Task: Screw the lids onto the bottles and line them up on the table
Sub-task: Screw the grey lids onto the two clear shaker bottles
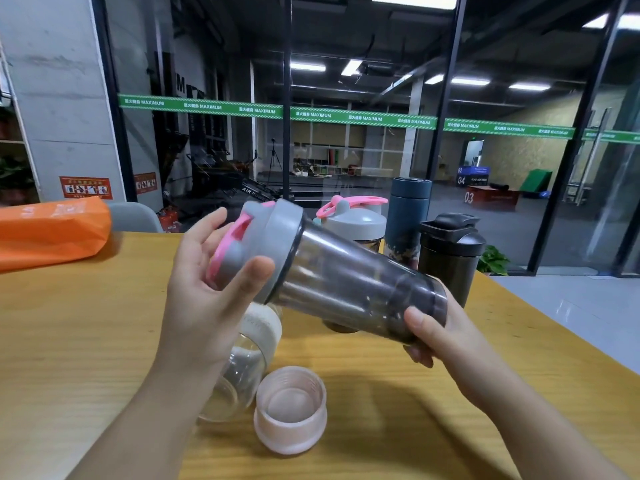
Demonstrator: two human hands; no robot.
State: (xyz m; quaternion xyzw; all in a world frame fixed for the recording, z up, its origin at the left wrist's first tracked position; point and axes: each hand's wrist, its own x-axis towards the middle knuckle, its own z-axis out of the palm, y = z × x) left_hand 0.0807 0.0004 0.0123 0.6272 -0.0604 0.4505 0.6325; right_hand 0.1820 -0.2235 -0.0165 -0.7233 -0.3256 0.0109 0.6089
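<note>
Pink cup before half-hidden clear bottle

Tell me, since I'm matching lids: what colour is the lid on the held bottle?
Grey lid with a pink flip cap, clearest in the head view.
</note>
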